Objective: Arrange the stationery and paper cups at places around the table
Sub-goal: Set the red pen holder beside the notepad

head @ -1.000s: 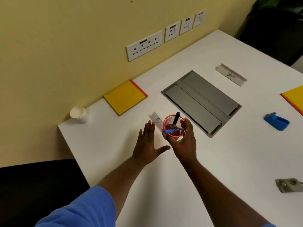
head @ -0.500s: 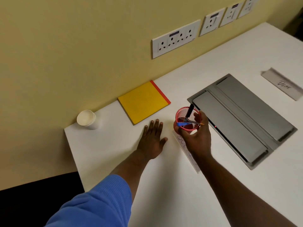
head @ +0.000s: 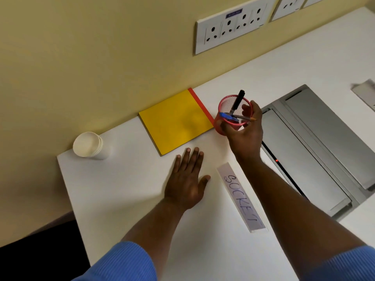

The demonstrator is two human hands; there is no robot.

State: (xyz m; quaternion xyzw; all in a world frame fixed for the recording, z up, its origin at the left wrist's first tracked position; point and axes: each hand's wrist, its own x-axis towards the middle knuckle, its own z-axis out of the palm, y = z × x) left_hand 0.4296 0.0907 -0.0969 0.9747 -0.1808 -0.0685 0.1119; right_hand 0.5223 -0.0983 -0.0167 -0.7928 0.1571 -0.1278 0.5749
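Beside yellow notepad, red mesh pen holder sits in right hand, fingers curled round its wall, arm reaching forward over white table. Black marker, blue pen, pencil inside. Left hand flat on table, palm down, fingers loosely together, thumb out. Stacked paper cups at corner. "SOCKET" label between forearms.

I count: 1 yellow notepad, 1 red mesh pen holder w/ approx. 3 pens, 1 paper cup stack, 1 "SOCKET" label, 2 hands.
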